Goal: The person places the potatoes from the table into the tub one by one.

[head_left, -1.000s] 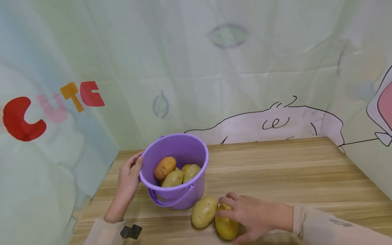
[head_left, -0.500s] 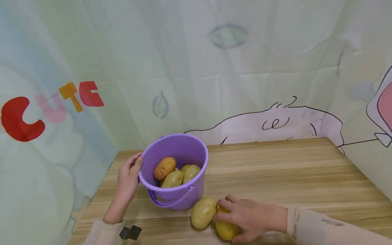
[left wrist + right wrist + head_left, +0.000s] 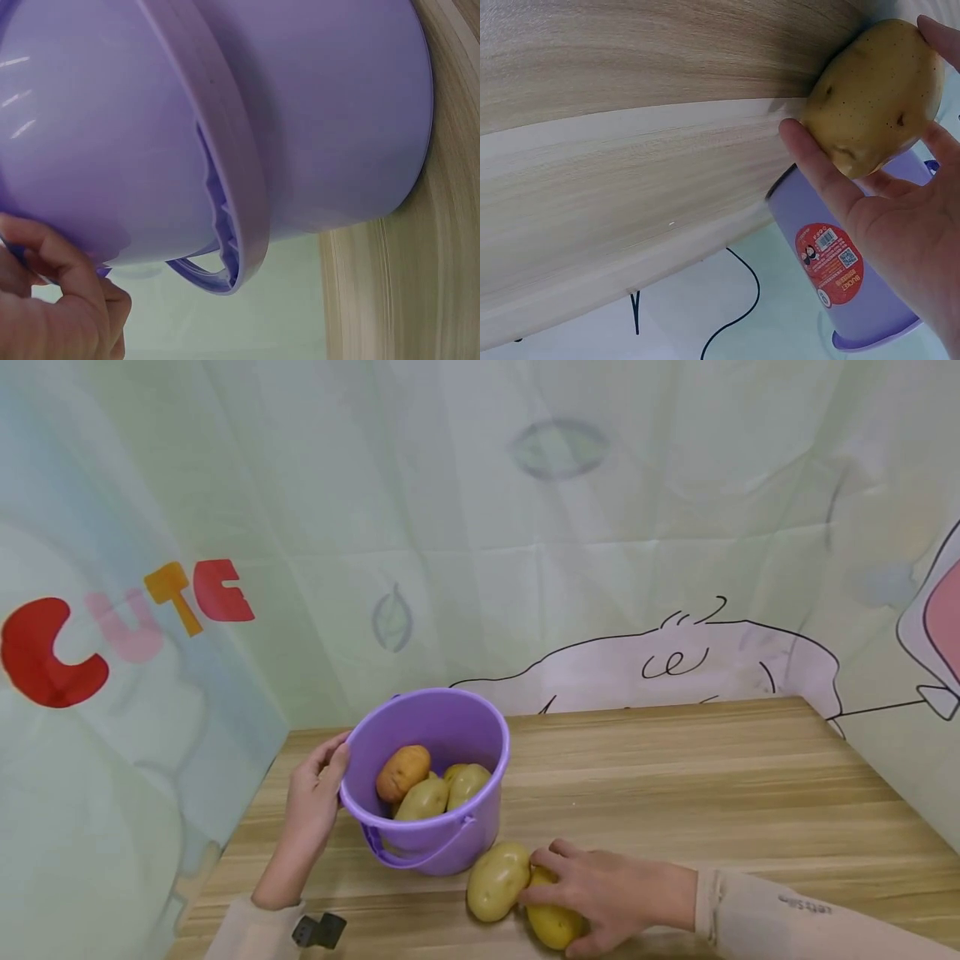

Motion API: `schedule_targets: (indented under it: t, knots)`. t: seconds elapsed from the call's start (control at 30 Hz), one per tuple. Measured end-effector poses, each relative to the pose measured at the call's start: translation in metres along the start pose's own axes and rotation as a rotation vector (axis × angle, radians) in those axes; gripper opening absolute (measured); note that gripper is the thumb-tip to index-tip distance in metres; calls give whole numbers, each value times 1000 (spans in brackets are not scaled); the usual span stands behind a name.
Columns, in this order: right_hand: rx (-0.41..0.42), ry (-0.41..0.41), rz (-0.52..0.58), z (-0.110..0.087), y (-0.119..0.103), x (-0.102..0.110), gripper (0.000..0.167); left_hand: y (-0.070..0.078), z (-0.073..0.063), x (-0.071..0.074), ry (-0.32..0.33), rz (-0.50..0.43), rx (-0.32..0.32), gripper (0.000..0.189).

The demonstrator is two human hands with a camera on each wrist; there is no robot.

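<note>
A purple bucket (image 3: 483, 814) stands on the table at left of centre in the head view. My left hand (image 3: 315, 785) grips its left rim, fingers outside and thumb at the edge. Inside lie an orange-brown potato (image 3: 403, 773) and several yellowish potatoes (image 3: 423, 800). My right hand (image 3: 600, 889) holds a yellow potato (image 3: 557, 928), fingers over its far side and thumb at its near side. The right wrist view shows this potato (image 3: 881, 90) between spread thumb and fingers, close to the tabletop. Just left of it a pale potato (image 3: 497, 883) rests near the bucket's base.
The bucket's handle (image 3: 405, 862) hangs down at its front. The wooden table (image 3: 675, 768) extends right and back to a printed curtain (image 3: 465, 527). A small black object (image 3: 320, 931) is by the left cuff.
My right hand has shifted slightly left and its fingers have come further over the yellow potato. The left hand and bucket have hardly moved.
</note>
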State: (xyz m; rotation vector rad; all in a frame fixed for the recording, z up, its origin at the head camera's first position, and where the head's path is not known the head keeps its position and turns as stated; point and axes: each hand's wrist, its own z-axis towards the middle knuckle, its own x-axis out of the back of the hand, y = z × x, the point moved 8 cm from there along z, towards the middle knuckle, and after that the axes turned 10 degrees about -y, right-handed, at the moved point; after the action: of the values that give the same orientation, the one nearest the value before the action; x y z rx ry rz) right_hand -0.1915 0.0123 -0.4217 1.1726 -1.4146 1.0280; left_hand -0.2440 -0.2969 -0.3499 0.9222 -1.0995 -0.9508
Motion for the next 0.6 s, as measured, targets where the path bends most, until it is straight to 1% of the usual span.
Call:
schedule_targets:
  t: [0.17,0.27,0.43,0.6]
  knots:
    - [4,7,6,1,0,0,71,0,0,1,1,-1,2,45]
    - [2,5,29,2,0,0,70,0,0,1,0,8,-2,45]
    - [-12,-5,60,2,2,0,70,1,0,1,-6,17,-5,45]
    - [-24,-11,64,0,2,0,71,1,0,0,-5,18,2,45]
